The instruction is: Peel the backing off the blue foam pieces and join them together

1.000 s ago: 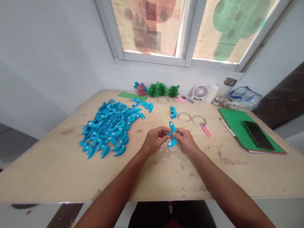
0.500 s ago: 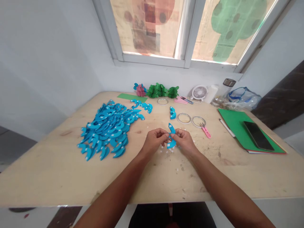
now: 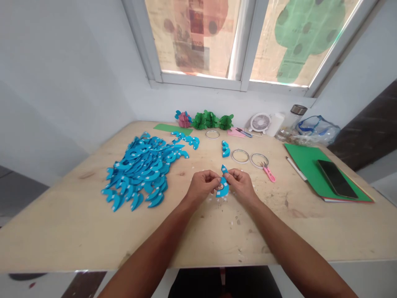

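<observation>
Both hands meet over the middle of the table around a curved blue paper cutout (image 3: pixel 222 192) with small white squares on it. My right hand (image 3: pixel 240 184) pinches its right side between thumb and fingers. My left hand (image 3: pixel 202 185) is closed at the piece's left edge, fingertips pressed together there; part of the paper is hidden behind the fingers. Tiny white scraps lie beneath. Beyond the hands is a small blue folded paper piece (image 3: pixel 225 149). To the left spreads a large heap of similar blue paper cutouts (image 3: pixel 139 169).
Two tape rolls (image 3: pixel 240 156) lie near pink-handled snips (image 3: pixel 268 172) on the right. A green folder (image 3: pixel 305 165) carries a black phone (image 3: pixel 336 178). Along the wall stand green paper ornaments (image 3: pixel 211 119), a small white fan (image 3: pixel 260 122) and a bottle (image 3: pixel 294 118).
The blue cutout has turned and shifted slightly in my fingers, its lower end swinging a little left. Both hands stay close together on it.
</observation>
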